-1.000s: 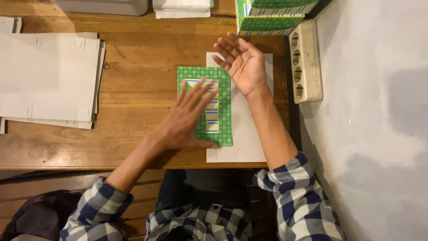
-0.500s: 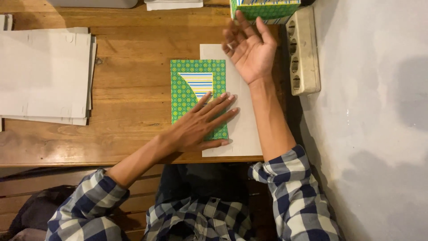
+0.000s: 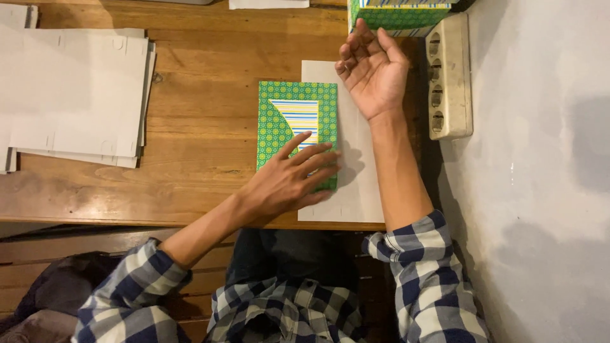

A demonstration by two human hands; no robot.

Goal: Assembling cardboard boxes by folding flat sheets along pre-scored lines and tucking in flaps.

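The wooden table [image 3: 190,95] has its near edge running across the lower part of the view, and the flat green patterned carton [image 3: 297,121] lies close to that edge, its near end just short of it. Bare wood lies to the left of the carton, between it and the stack of white flat sheets [image 3: 76,95] at the table's left side; to the right the room is tight, bounded by a white power strip [image 3: 450,76] at the table's right edge. The carton's long axis runs from the near edge toward the far edge, with its striped panel toward the far end. It rests partly on a white sheet [image 3: 356,165] that extends to its right. The left hand [image 3: 289,181] lies flat, fingers spread, pressing on the carton's near end and covering it. The right hand [image 3: 373,70] is palm-up and loosely open, holding nothing, resting on the white sheet's far corner just before a green patterned box [image 3: 397,14]. That box is cut off by the top of the view, as is another white sheet [image 3: 267,4] beyond.
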